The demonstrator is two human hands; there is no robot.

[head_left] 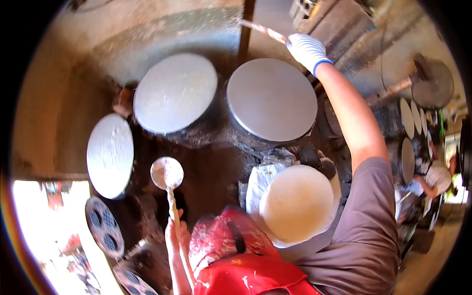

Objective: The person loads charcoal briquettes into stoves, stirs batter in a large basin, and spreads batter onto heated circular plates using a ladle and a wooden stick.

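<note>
My left hand (179, 233) is bare and closed around the long handle of a ladle (167, 173). Its round bowl is coated with whitish batter and hangs above the dark gap between the griddles. In a white striped glove with a blue cuff, my right hand (308, 50) reaches far forward. It grips a thin stick (263, 30) that points left, over the back of a bare-looking grey griddle (272, 100). Left of it sits a paler, shiny griddle (175, 93). A third round griddle (110, 156), streaked white, stands at the far left.
A broad, round, cream-coloured surface (296, 203) lies close by on pale sheeting; stack or batter, I cannot tell. Pans with round dark hollows (104, 227) stand at lower left. Blackened lumps (310, 156) lie near the stove edge. Another person (436, 179) is at far right.
</note>
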